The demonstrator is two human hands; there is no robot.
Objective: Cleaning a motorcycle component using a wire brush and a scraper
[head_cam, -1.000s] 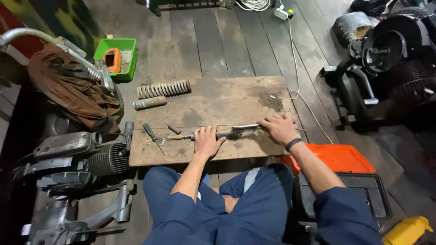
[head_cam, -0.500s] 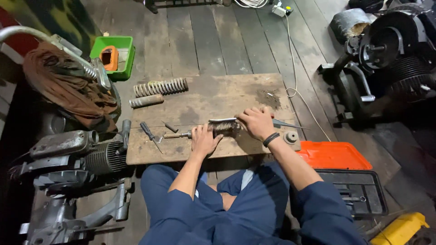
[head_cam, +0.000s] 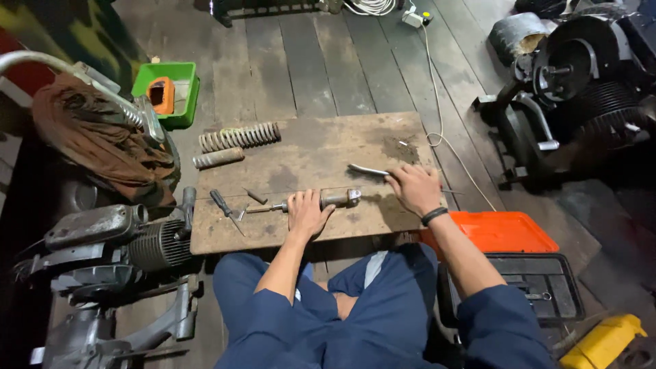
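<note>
metal shaft (head_cam: 321,200) under left hand (head_cam: 307,213), seemingly gripped.

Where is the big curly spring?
In the head view, the big coil spring lies at the far left corner of the wooden board, just beyond a smaller ribbed cylinder and near the green tray, well away from both hands.

It was a repair workshop: engines (head_cam: 588,89) and a toolbox (head_cam: 509,273) stood around a worn wooden board (head_cam: 307,150) holding springs (head_cam: 239,137).
</note>
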